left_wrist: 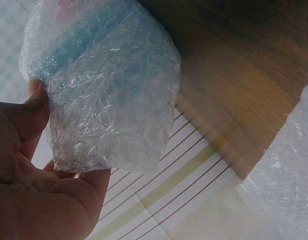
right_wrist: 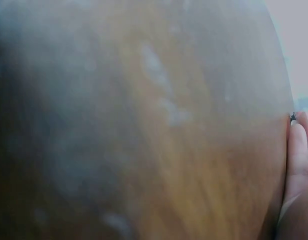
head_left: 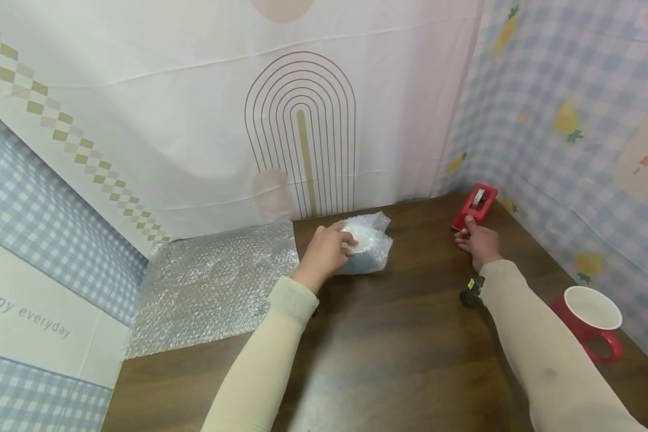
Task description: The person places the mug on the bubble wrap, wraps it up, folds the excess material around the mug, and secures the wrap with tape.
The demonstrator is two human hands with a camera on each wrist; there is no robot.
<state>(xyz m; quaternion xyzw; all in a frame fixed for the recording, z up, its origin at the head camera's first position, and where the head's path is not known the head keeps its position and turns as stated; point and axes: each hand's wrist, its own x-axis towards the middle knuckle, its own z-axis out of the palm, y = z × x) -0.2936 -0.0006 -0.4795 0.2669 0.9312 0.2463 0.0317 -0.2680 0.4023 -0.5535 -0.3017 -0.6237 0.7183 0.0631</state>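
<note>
My left hand grips a bundle wrapped in bubble wrap, near the back of the table. Through the layers in the left wrist view, the bundle shows something blue with a pinkish patch; its kind is hidden. The thumb lies along one side and the fingers curl beneath the crumpled end. Over at the back right, my right hand pinches the near end of a red tape dispenser, thumb on top and fingers curled below. Only a few fingers enter the right wrist view's edge.
A flat sheet of bubble wrap covers the table's left side. A red mug with a white inside stands by the right forearm. Printed cloth hangs behind and along both sides of the brown wooden table.
</note>
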